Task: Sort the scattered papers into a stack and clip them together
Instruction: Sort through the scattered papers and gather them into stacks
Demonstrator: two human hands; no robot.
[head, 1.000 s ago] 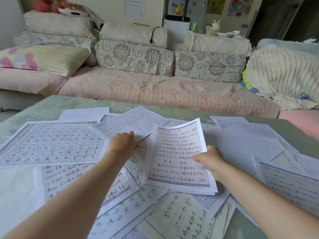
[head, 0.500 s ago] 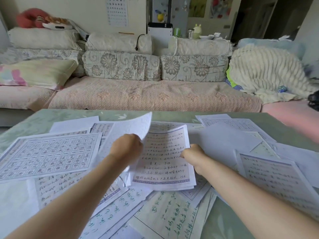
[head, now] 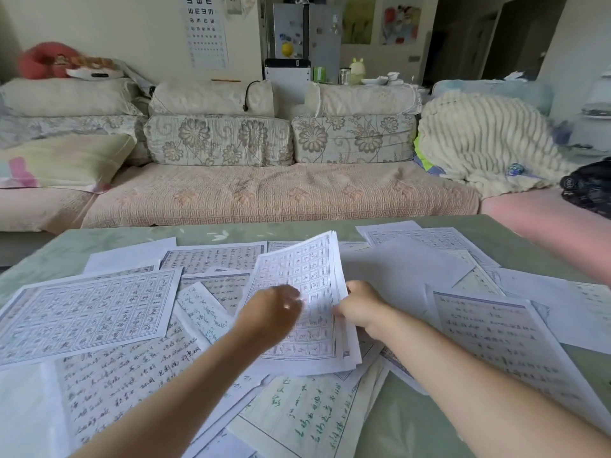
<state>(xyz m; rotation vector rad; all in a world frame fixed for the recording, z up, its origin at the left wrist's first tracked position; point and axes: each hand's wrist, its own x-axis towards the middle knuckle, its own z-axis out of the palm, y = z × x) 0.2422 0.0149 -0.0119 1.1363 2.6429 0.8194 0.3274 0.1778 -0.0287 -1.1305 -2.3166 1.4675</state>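
Note:
Many printed and handwritten sheets lie scattered over the green table (head: 109,241). In the middle a thin stack of sheets (head: 309,276) is tilted up, a grid-printed page on top. My right hand (head: 358,305) grips the stack's right edge, thumb on top. My left hand (head: 272,314) lies over the lower left of that grid page, blurred, so its fingers cannot be made out. A large grid sheet (head: 86,309) lies flat at the left, and a sheet with written lines (head: 502,338) lies at the right. No clip is in view.
A sofa (head: 264,193) with floral cushions runs along the table's far edge. A cream ribbed blanket (head: 479,140) is heaped on its right end, and a dark object (head: 588,186) sits at the right edge. Handwritten sheets (head: 307,414) overlap near the table's front.
The grid sheet that my left hand lifted now lies on top of the written page in my right hand. The head has tilted up, showing more of the room.

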